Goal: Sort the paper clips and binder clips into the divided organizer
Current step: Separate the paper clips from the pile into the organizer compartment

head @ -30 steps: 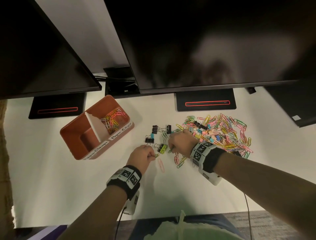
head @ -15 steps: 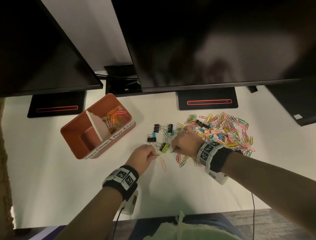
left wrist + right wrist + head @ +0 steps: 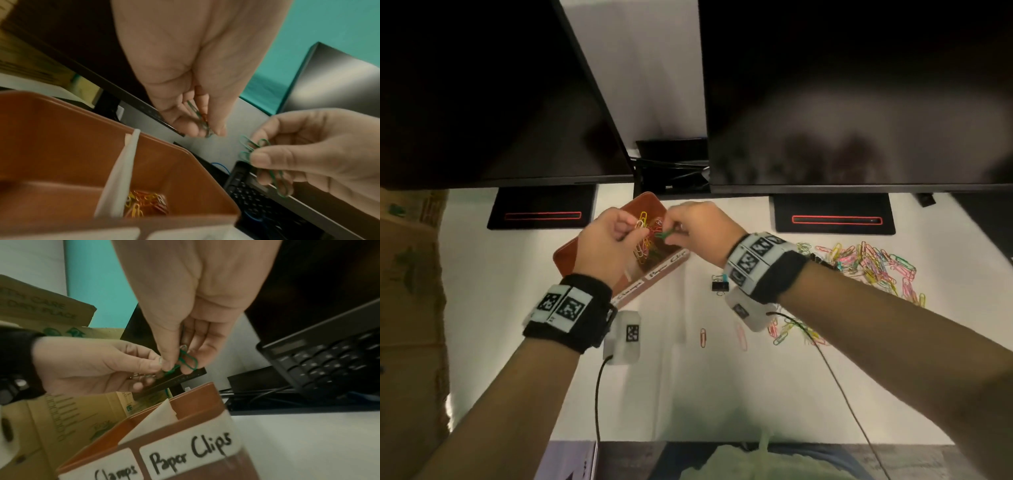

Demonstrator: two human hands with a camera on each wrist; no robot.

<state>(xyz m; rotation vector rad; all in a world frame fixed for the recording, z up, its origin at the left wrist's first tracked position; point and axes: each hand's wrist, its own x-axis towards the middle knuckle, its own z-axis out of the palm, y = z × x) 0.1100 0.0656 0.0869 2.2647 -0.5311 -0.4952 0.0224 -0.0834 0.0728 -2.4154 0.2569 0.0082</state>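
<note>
Both hands, the left hand (image 3: 608, 245) and right hand (image 3: 697, 229), are held over the organizer (image 3: 180, 421), each pinching paper clips (image 3: 252, 147), seemingly for release into the compartment labelled for them.

Dim, warm light; wrist views blurred, perhaps by motion

Monitor edges (image 3: 859, 186) low behind organizer (image 3: 599, 246) (white divider (image 3: 121, 175) upright inside).
</note>
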